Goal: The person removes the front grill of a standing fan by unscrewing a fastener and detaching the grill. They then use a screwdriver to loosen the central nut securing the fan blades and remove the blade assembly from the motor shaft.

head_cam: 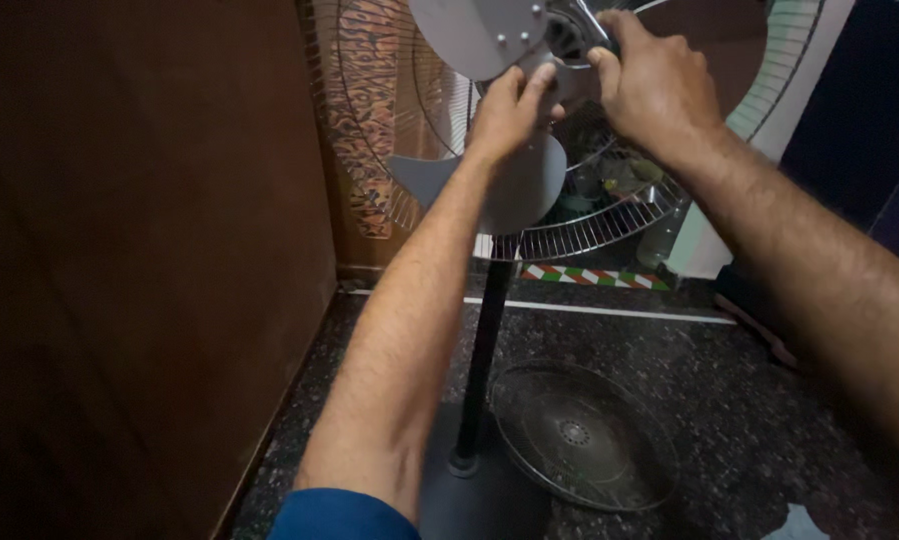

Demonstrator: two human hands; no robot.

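A pedestal fan stands in front of me with its front grille off. Its grey blades [474, 35] sit inside the rear wire guard [594, 225]. My left hand [507, 110] pinches the blade hub from below with fingers closed on it. My right hand [654, 85] wraps over the hub [569, 40] from the right and grips it. The fan's black pole [482, 350] runs down between my forearms to a dark base [469, 495].
The detached round wire grille [581, 435] lies flat on the speckled dark floor, right of the pole. A brown wooden panel [139, 260] fills the left side. A white appliance [759, 120] stands behind the fan at right, and a pale cloth scrap [799, 522] lies at bottom right.
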